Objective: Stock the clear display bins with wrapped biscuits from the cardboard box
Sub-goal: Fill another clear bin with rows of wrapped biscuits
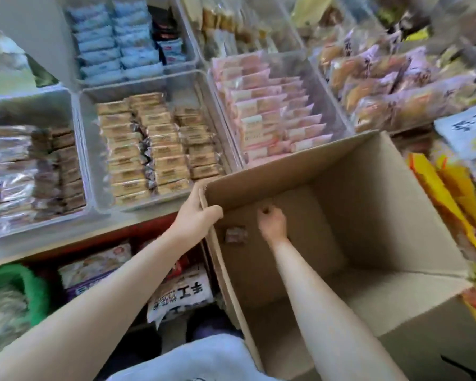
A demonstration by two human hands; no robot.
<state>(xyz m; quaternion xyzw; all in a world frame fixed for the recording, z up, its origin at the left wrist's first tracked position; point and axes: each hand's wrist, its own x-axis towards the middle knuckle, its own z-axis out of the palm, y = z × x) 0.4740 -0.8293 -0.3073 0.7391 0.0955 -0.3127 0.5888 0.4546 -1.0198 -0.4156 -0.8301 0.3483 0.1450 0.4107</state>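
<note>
A large open cardboard box (368,188) stands at lower right, nearly bare inside. My left hand (197,213) grips its near-left corner rim. My right hand (271,222) reaches deep inside and pinches a small dark wrapped biscuit (265,209) at its fingertips. Another brown wrapped biscuit (234,234) lies on the box floor, left of that hand. Behind the box, a clear bin (88,149) holds rows of tan wrapped biscuits (149,144), and a second clear bin (327,86) holds pink-wrapped ones.
More clear bins hold silver-brown packets (30,171) at left, blue packets (113,39) at the back and purple-wrapped cakes (390,86) at right. Yellow bags (451,199) lie right of the box. Below the shelf edge are snack bags (182,292) and a green basket (30,284).
</note>
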